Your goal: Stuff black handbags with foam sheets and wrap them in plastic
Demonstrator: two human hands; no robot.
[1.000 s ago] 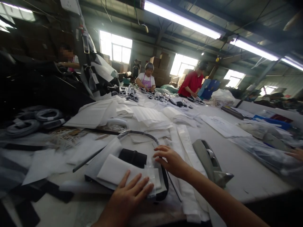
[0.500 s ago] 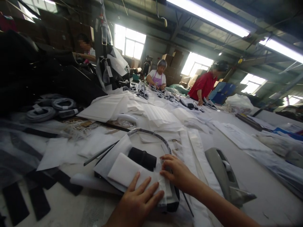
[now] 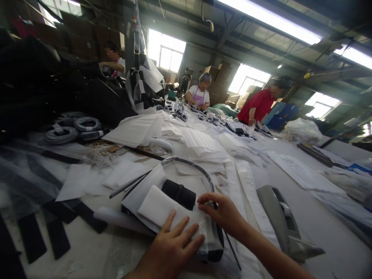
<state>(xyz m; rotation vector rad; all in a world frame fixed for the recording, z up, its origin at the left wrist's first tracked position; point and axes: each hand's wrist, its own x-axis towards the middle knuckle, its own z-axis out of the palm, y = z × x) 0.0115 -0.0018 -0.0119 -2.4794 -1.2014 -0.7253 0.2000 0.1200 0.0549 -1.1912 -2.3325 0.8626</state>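
A black handbag (image 3: pixel 216 254) lies on the table in front of me, partly covered by white foam sheet (image 3: pixel 157 205). Its arched handle (image 3: pixel 192 162) is wrapped in clear film, and a black rolled piece (image 3: pixel 178 193) rests on top. My left hand (image 3: pixel 177 248) lies flat, fingers spread, pressing on the foam. At the foam's right edge, my right hand (image 3: pixel 223 213) has its fingertips drawn together in a pinch; whatever they hold is too small to make out. Shiny clear film shows on the foam below it. A grey tape dispenser (image 3: pixel 276 217) stands to the right.
White foam sheets (image 3: pixel 203 143) are stacked beyond the bag. Coiled straps (image 3: pixel 61 135) and black bags (image 3: pixel 72 93) lie to the left, with black strips (image 3: pixel 31 236) nearer. Co-workers, one in a red top (image 3: pixel 255 102), stand across the table. Plastic bags (image 3: pixel 302 130) lie to the right.
The view has shifted slightly, so the scene sits further right. My right fingertips have drawn a little away from the black rolled piece; my left hand stays on the foam.
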